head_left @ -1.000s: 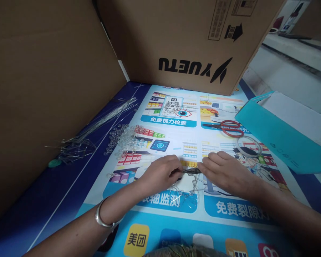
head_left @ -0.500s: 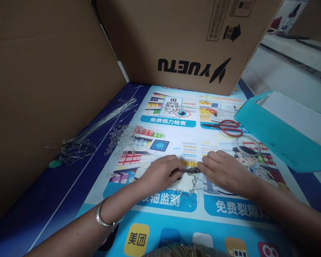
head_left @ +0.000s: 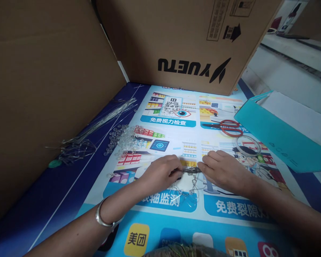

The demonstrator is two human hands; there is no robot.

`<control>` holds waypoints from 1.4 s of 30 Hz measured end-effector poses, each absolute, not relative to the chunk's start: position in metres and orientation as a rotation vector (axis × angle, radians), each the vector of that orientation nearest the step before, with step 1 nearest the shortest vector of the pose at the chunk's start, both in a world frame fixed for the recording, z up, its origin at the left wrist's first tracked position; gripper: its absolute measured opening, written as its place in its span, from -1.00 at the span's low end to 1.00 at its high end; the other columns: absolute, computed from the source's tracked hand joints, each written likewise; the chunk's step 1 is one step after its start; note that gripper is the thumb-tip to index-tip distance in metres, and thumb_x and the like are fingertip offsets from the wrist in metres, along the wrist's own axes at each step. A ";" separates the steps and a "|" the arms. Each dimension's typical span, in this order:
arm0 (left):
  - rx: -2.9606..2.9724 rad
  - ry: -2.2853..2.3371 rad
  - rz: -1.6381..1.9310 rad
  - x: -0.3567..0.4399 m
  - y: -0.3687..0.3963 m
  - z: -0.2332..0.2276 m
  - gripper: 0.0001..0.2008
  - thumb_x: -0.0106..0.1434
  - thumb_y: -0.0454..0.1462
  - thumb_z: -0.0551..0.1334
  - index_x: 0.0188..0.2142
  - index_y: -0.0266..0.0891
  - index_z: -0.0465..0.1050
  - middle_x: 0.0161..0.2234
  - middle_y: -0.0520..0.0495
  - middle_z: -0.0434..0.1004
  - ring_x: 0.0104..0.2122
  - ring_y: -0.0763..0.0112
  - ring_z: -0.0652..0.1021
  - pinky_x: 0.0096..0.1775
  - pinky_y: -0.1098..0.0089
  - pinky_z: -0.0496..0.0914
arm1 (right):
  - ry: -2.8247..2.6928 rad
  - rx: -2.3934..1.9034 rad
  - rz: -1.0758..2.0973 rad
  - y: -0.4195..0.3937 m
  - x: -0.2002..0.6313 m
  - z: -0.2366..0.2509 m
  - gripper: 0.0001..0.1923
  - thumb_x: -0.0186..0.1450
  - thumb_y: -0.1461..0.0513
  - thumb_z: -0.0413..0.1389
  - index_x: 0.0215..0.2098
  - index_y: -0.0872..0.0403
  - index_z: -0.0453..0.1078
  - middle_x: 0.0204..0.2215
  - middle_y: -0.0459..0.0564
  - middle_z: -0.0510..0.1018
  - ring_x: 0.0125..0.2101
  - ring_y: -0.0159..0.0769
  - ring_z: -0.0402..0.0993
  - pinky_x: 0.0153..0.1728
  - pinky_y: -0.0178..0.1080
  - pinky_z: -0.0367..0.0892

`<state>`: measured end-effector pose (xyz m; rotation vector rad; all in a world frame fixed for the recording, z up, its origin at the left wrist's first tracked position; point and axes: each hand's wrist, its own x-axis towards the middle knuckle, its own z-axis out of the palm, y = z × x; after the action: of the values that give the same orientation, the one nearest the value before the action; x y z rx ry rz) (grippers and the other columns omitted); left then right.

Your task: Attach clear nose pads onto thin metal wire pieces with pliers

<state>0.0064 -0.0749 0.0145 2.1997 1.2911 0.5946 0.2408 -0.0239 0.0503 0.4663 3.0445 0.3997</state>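
Observation:
My left hand (head_left: pixel 164 172) is closed, its fingertips pinching one end of a dark bundle of thin wires (head_left: pixel 190 170). Closed on the other end is my right hand (head_left: pixel 222 171), so the bundle spans the short gap between both hands. Below it, thin wire loops strung with clear beads (head_left: pixel 187 192) hang or lie over the printed sheet; whether they touch the sheet I cannot tell. The fingers partly hide the bundle's ends. A heap of loose clear beads (head_left: pixel 124 139) lies beyond my left hand.
Red-handled scissors (head_left: pixel 231 127) and a clear ring-shaped coil (head_left: pixel 247 145) lie beyond my right hand. A turquoise box (head_left: pixel 286 132) stands at the right. Long loose wires (head_left: pixel 107 119) lie at the left. Tall cardboard (head_left: pixel 187 39) walls the back and left.

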 end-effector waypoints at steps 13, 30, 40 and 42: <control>2.209 1.292 0.585 0.007 -0.074 0.015 -0.91 0.19 -0.36 0.10 -0.36 -0.22 0.37 -0.35 -0.02 0.41 -0.29 0.39 0.40 -0.28 0.38 0.31 | 3.053 0.569 0.280 -0.024 0.240 0.047 -0.85 0.31 0.26 -0.06 -0.21 0.09 0.31 -0.38 -0.02 0.36 -0.34 -0.24 0.15 -0.35 -0.19 -0.03; 2.216 1.284 0.598 0.006 -0.075 0.016 -0.91 0.19 -0.36 0.10 -0.37 -0.22 0.37 -0.35 -0.03 0.41 -0.31 0.40 0.40 -0.28 0.39 0.31 | 3.075 0.610 0.242 -0.025 0.242 0.041 -0.85 0.30 0.25 -0.05 -0.25 0.08 0.33 -0.40 0.00 0.36 -0.34 -0.24 0.14 -0.34 -0.21 -0.02; 2.224 1.274 0.611 0.006 -0.075 0.015 -0.92 0.19 -0.36 0.10 -0.37 -0.22 0.36 -0.36 -0.03 0.41 -0.31 0.39 0.40 -0.29 0.40 0.32 | 3.052 0.611 0.250 -0.026 0.242 0.043 -0.87 0.29 0.25 -0.03 -0.24 0.09 0.33 -0.38 0.00 0.36 -0.33 -0.23 0.15 -0.34 -0.19 -0.02; 2.224 1.277 0.603 0.006 -0.075 0.015 -0.92 0.19 -0.35 0.10 -0.37 -0.22 0.37 -0.36 -0.04 0.41 -0.31 0.39 0.40 -0.29 0.39 0.32 | 3.056 0.615 0.268 -0.026 0.242 0.044 -0.88 0.28 0.26 -0.02 -0.25 0.09 0.33 -0.38 0.00 0.36 -0.33 -0.23 0.15 -0.34 -0.19 -0.03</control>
<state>0.0061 -0.0748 0.0154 2.2236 1.2768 0.6028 0.2419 -0.0260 0.0437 0.6149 3.0558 0.2681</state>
